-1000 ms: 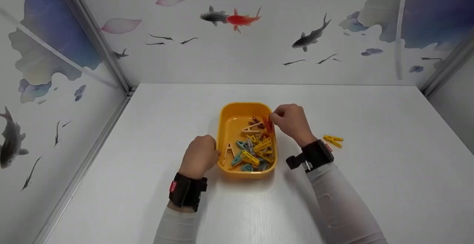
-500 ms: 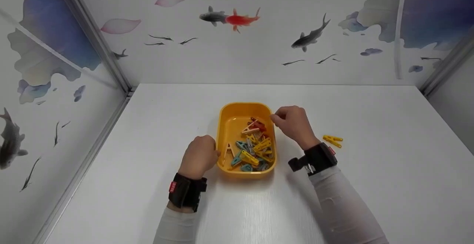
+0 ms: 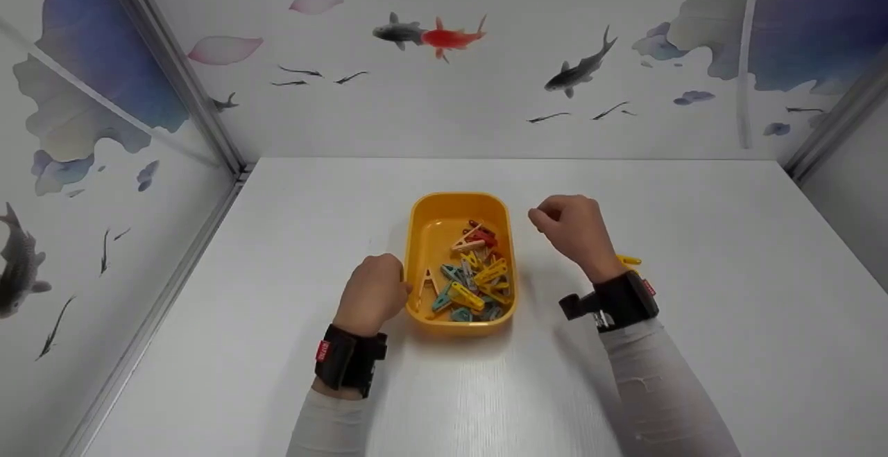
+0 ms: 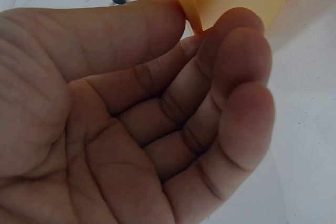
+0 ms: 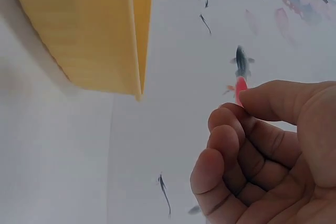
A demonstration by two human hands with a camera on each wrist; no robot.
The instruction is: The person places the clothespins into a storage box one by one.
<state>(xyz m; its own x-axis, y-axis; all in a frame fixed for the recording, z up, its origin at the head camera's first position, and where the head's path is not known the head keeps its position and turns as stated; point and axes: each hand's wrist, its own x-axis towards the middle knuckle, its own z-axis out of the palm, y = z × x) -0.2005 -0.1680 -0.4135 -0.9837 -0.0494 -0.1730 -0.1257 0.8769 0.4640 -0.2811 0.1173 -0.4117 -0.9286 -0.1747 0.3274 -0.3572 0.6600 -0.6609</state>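
Note:
A yellow plastic basket (image 3: 461,197) stands in the middle of the table with several clothespins (image 3: 467,295) inside: yellow, teal, grey, beige and red. My left hand (image 3: 371,292) pinches its left rim; in the left wrist view the rim (image 4: 187,1) sits between thumb and index finger, the other fingers curled. To the right of the basket, my right hand (image 3: 570,235) is apart from it, fingers curled and thumb against the index finger, nothing held. Red clothespins (image 3: 481,235) lie at the basket's far right. Another yellow clothespin (image 3: 630,260) shows partly behind my right wrist.
A white table (image 3: 333,197) lies under everything. White panels with painted fish (image 3: 454,37) rise at the back and left, joined by metal corner posts. Black bands with wrist cameras (image 3: 628,301) sit on both wrists.
My right hand has let go of a red clothespin, which now lies in the basket, and has moved right, away from the rim. The left hand stays on the basket.

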